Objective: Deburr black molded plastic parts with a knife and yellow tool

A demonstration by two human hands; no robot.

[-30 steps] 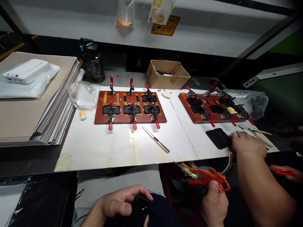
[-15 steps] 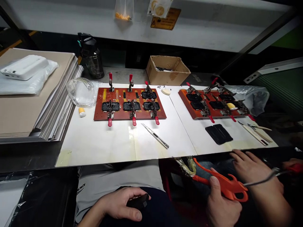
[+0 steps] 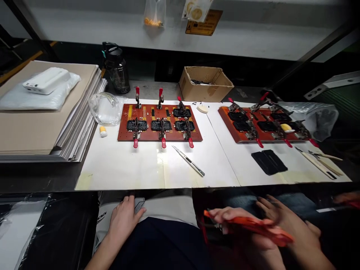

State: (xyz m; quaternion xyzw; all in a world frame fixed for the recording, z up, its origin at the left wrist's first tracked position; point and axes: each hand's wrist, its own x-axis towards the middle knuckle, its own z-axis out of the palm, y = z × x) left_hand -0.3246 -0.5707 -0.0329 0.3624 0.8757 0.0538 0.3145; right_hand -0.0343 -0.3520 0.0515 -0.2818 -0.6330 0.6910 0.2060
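My left hand (image 3: 124,222) rests at the lower middle of the view, over my lap, its fingers and thumb around a small flat grey object (image 3: 139,205). Below the table edge on the right, my right hand (image 3: 239,234) grips an orange plastic tool (image 3: 261,228), blurred by motion, with its fingers lying across it. A wisp of gold tape shows near the tool's left end. Just beyond, a co-worker's hand (image 3: 281,214) is spread close to the tool. Neither of my hands touches the table.
A white-topped table carries two red boards (image 3: 149,137) with red-handled toggle clamps and black parts. A utility knife (image 3: 189,161) and black pad (image 3: 269,162) lie in front. A sheet stack (image 3: 47,127) stands left, a cardboard box (image 3: 206,84) behind, and a co-worker's other hand (image 3: 345,197) at far right.
My left hand has moved left and up, toward the table edge. The orange tool has swung left and lies flatter. The co-worker's hand has dropped closer to it, and the view has shifted slightly.
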